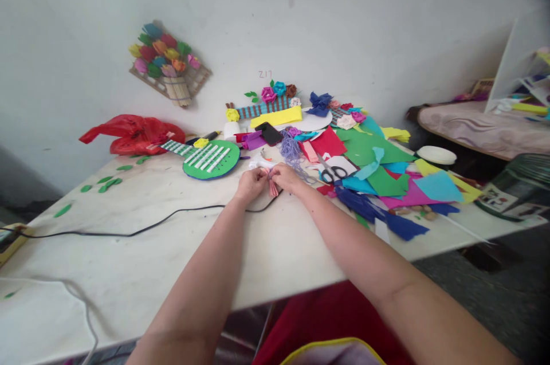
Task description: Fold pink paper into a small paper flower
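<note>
Over the middle of the table, my left hand (pixel 254 183) and my right hand (pixel 285 176) meet, fingers pinched around a small pink paper flower (pixel 273 188). Its gathered pink end points down toward me. A thin purple strand seems to cross it between my fingertips, too small to be sure. Just behind my hands lies a white tool like a glue gun (pixel 259 162), partly hidden. Loose purple yarn (pixel 291 147) is heaped behind my right hand, with strands trailing beside it. Black-handled scissors (pixel 333 172) rest on paper scraps to the right.
A green paper guitar (pixel 211 160) lies left of my hands, near a red plastic bag (pixel 141 133). Coloured paper sheets (pixel 373 147) spread across the right side. A black cable (pixel 150 230) crosses the table. A large glass jar (pixel 519 187) stands at the right edge.
</note>
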Action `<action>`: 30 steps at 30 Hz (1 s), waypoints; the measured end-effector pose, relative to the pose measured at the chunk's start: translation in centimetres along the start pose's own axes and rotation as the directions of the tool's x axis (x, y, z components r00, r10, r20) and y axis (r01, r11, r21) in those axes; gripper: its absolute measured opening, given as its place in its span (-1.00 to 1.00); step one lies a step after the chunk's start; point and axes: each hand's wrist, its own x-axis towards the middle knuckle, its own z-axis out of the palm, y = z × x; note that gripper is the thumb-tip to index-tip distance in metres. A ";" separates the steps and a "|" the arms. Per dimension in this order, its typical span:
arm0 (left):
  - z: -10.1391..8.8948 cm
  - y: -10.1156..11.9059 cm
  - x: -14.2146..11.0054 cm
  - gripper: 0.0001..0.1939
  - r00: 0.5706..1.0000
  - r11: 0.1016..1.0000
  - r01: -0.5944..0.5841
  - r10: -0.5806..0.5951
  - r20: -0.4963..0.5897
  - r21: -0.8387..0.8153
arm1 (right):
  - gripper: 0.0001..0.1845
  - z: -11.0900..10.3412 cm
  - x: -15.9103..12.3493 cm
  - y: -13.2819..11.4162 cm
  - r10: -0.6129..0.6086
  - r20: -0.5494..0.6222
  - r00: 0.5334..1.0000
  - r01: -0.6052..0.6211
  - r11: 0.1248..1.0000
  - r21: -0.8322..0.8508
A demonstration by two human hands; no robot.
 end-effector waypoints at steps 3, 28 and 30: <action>-0.1 0.0 0.0 -0.86 1.000 1.000 0.002 -0.001 0.009 -0.011 | -0.86 0.0 0.0 0.1 -0.030 0.015 0.999 0.030 1.000 0.004; 0.3 -0.4 0.2 -0.83 0.998 0.998 0.064 -0.064 0.006 0.002 | -0.79 -0.4 -0.4 0.3 0.034 0.110 0.993 -0.046 0.993 0.108; 0.3 -0.5 0.2 -0.82 0.998 0.998 0.058 -0.058 0.006 -0.001 | -0.76 -0.4 -0.6 0.3 -0.014 0.162 0.987 -0.009 0.990 0.143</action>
